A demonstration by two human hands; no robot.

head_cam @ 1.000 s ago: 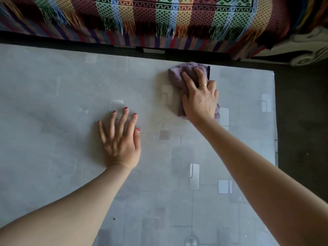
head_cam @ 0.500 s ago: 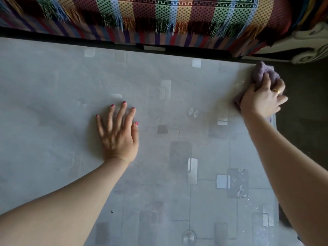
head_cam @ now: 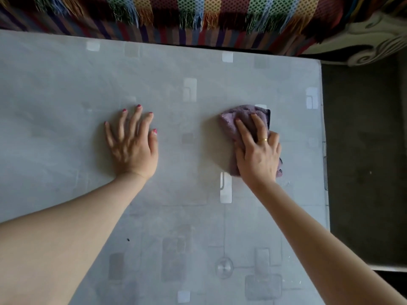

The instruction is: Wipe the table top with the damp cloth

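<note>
Two hands on the pale grey patterned bench (head_cam: pixel 66 95): right hand (head_cam: pixel 257 155), grip pressed flat with fingers straight, atop crumpled lilac terry cloth (head_cam: pixel 229 124) toward the right edge; left hand (head_cam: pixel 132 144) spread flat, bracing left, well apart. Unwiped stretch likely leftward and nearer.

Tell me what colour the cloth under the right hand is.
Light purple, a lilac shade. The cloth shows in the head view, the only one, pressed under the right hand.
</note>
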